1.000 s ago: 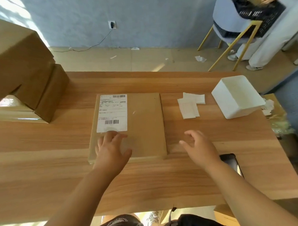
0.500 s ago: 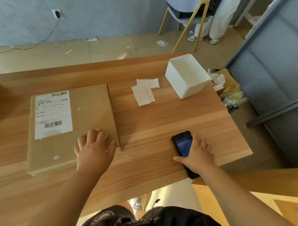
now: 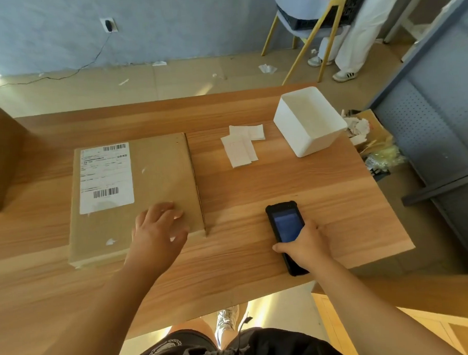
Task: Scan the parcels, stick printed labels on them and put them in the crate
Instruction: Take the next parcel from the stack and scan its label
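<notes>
A flat brown cardboard parcel [image 3: 158,180] lies on the wooden table [image 3: 257,256], with a white shipping label [image 3: 105,177] stuck on its left half. My left hand [image 3: 159,231] rests flat on the parcel's near right corner, fingers spread. My right hand [image 3: 304,246] grips the lower part of a black handheld scanner [image 3: 286,226] that lies near the table's front right edge, its blue screen facing up. Loose white printed labels [image 3: 242,147] lie on the table behind the scanner. A black crate [image 3: 335,3] sits on a chair at the far right.
A white open box [image 3: 309,123] stands at the table's back right. Brown cardboard boxes [image 3: 1,158] sit at the left edge. Another person in white trousers [image 3: 355,35] stands by the chair. A carton of waste paper [image 3: 367,134] is on the floor to the right.
My right hand moved right from beside the parcel and closed on the scanner. My left hand slid along the parcel's near edge to its right corner. The view swung right.
</notes>
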